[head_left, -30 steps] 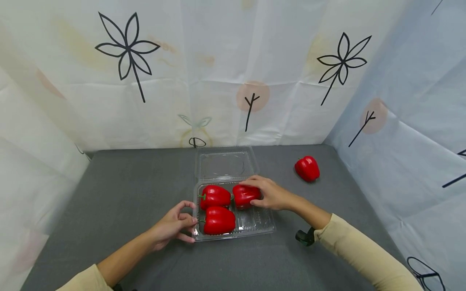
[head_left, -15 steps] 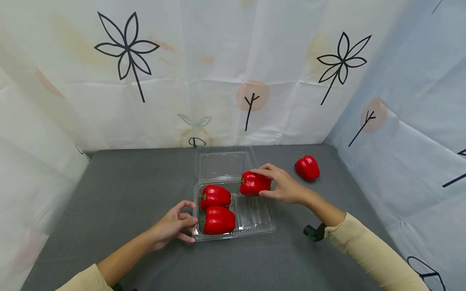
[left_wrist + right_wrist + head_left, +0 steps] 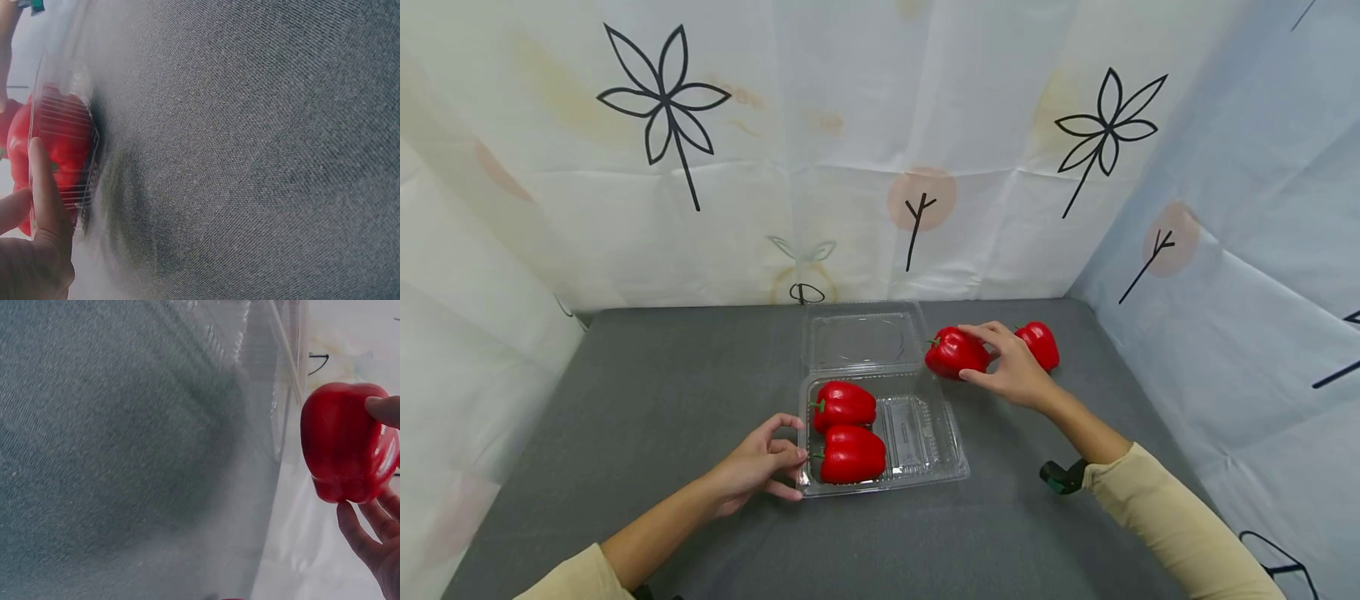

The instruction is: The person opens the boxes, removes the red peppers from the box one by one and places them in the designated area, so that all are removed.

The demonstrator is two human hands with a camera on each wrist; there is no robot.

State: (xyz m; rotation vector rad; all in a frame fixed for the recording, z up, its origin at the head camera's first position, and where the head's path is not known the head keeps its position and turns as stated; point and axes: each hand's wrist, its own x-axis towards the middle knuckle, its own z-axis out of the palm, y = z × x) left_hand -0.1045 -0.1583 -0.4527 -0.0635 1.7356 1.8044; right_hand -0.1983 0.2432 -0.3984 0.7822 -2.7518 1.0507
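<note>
My right hand (image 3: 1011, 367) grips a red bell pepper (image 3: 957, 353), thumb on one side and fingers on the other. It holds the pepper just right of the clear plastic clamshell container (image 3: 917, 479), and in the right wrist view the same pepper (image 3: 344, 444) appears off the table. Two more red bell peppers, a back one (image 3: 846, 406) and a front one (image 3: 853, 455), lie in the container's left half, stems to the left. My left hand (image 3: 756, 467) holds the container's left edge; in the left wrist view a finger (image 3: 47, 187) lies along its ribbed wall.
The container's open lid (image 3: 867, 337) lies flat behind it. Another red bell pepper (image 3: 1041, 343) sits at the back right of the grey table (image 3: 685, 375), partly behind my right hand. A white patterned curtain (image 3: 850, 125) hangs along the table's back and sides.
My right hand has lifted a bell pepper out of the container's back right part and carried it right and backward, past the rim. The left hand has stayed at the container's edge.
</note>
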